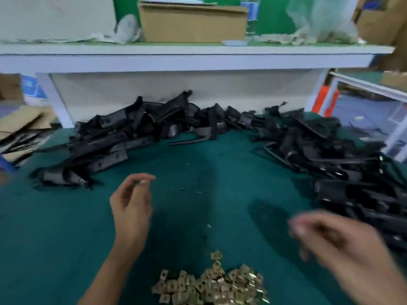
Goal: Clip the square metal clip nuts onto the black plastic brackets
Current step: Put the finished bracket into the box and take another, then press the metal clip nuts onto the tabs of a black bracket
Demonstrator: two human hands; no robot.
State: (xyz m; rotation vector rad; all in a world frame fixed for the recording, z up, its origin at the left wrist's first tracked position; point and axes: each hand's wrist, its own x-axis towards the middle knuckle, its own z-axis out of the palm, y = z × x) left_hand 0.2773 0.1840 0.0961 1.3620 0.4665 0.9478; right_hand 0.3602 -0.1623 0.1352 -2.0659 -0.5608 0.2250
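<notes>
Left bracket pile: long black pieces on the green table, slanting up to the right.
Left hand: above the table, fingers loosely bent, thumb near fingertip; whether it pinches something cannot be told.
Clip nuts: gold squares heaped near the front edge.
Right hand: blurred, fingers unclear.
Right bracket pile: jumbled.
Writing: none readable.
</notes>
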